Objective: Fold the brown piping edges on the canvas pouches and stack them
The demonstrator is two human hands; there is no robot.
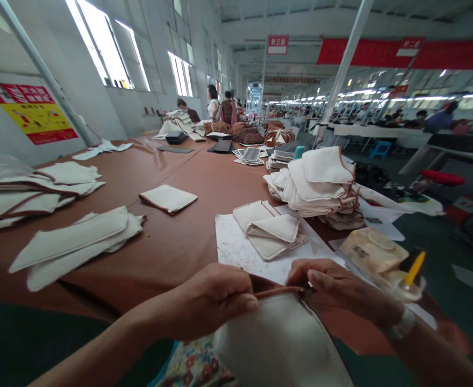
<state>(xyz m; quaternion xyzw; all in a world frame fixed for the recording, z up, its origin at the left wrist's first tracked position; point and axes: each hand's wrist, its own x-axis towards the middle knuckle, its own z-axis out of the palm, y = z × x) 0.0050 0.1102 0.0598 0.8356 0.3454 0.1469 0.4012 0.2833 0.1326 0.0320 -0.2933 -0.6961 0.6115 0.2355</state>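
A cream fabric panel with brown edging hangs over my lap at the table's front edge. My left hand is closed on the left part of its brown top edge, thumb on top. At the panel's upper right corner my right hand is closed, fingers pinched at the brown edging; whether it holds anything finer there I cannot make out. Just beyond my hands, a folded cream piece lies on a white sheet. To the right stands a tall stack of cream pieces.
The brown-covered table carries a single cream piece and cream piles at left. At right are a plastic container and a yellow-handled tool in a small tub. People stand at the far end.
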